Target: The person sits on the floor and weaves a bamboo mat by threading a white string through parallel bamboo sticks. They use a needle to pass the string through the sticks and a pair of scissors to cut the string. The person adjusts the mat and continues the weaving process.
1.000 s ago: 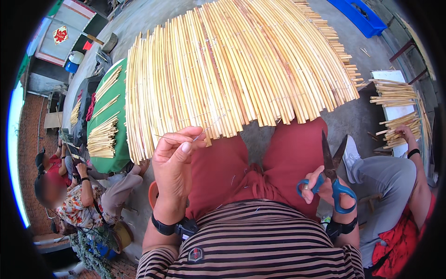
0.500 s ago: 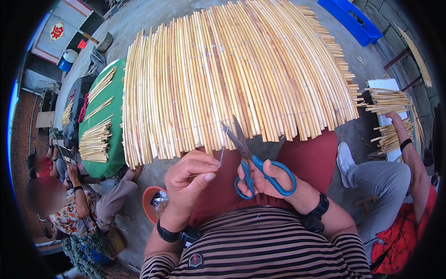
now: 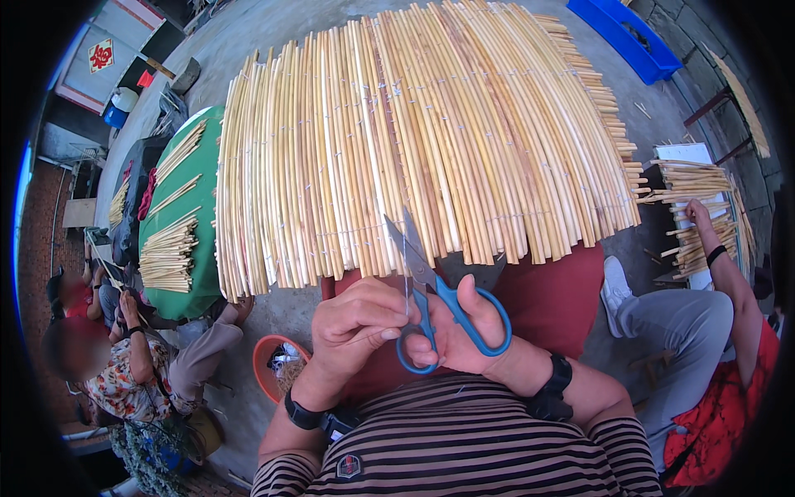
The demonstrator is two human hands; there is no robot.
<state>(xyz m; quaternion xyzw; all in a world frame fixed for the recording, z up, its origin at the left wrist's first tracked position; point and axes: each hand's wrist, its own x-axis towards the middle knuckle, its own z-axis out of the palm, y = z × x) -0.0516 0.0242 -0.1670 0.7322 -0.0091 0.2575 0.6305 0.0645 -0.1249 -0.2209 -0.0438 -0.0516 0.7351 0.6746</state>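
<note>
A broad mat of pale reed stalks [image 3: 414,141], bound with rows of thin thread, lies before me and reaches over my knees. My left hand [image 3: 358,325] pinches a thin whitish thread [image 3: 406,286] that runs up toward the mat's near edge. In my right hand [image 3: 472,335] is a pair of scissors [image 3: 424,277] with blue handles, thumb through one loop and fingers through the other. Their blades are parted and point away from me at the near edge, with the thread passing by them. Whether the blades touch the thread I cannot tell.
An orange bucket [image 3: 263,364] with odds and ends stands by my left leg. Farther left, reed stalks lie on a green round table [image 3: 207,240], with people seated near it. To the right, another person's hand [image 3: 698,214] rests at a stalk pile. A blue trough [image 3: 627,40] lies far right.
My right hand has brought the scissors left and slightly toward me, and the blades have closed partway. My left hand has shifted a little right and down, still pinching the thread.
</note>
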